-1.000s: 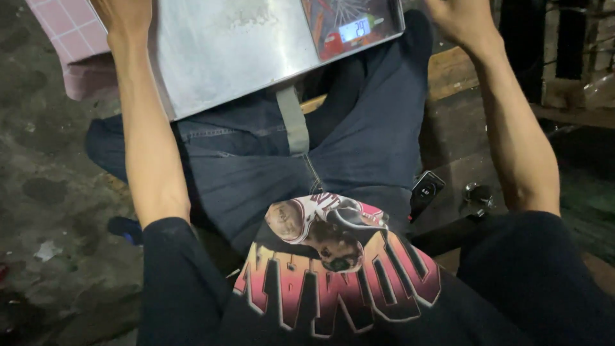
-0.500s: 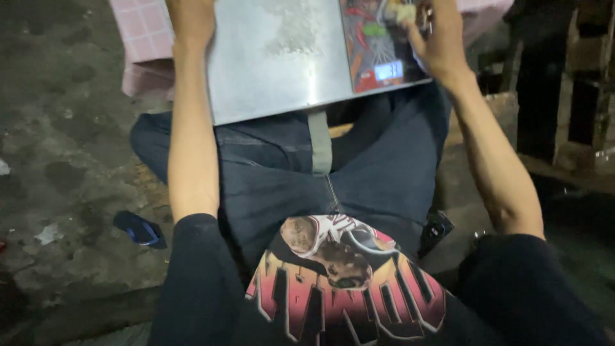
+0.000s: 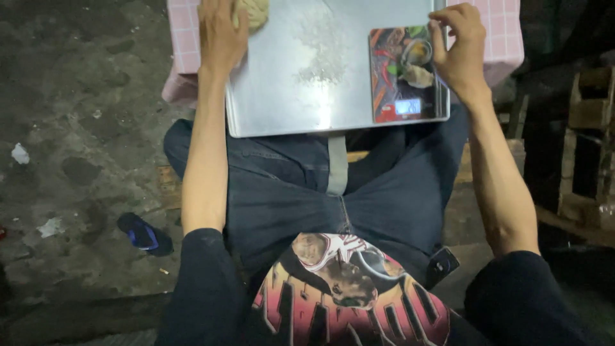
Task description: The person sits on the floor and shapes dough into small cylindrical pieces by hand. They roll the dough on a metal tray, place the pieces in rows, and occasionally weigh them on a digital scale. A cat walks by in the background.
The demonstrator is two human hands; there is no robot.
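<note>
Dough (image 3: 251, 13) sits at the top left corner of the tray (image 3: 282, 96), and the left hand (image 3: 221, 35) is laid flat over it, palm pressing down, fingers closed together on the lump. Half a second ago that hand was only at the tray's edge, so it looks like kneading or pressing just got going. Right of the grip there's a dusting of flour (image 3: 320, 48), then a small scale (image 3: 407, 74) with a colourful printed top. The right hand (image 3: 458, 45) is at the scale's far edge, fingertips curled loosely, pinching nothing I can see. Tray rests on a pink checked cloth (image 3: 506, 38); a blue sandal (image 3: 141, 232) lies on the ground.
</note>
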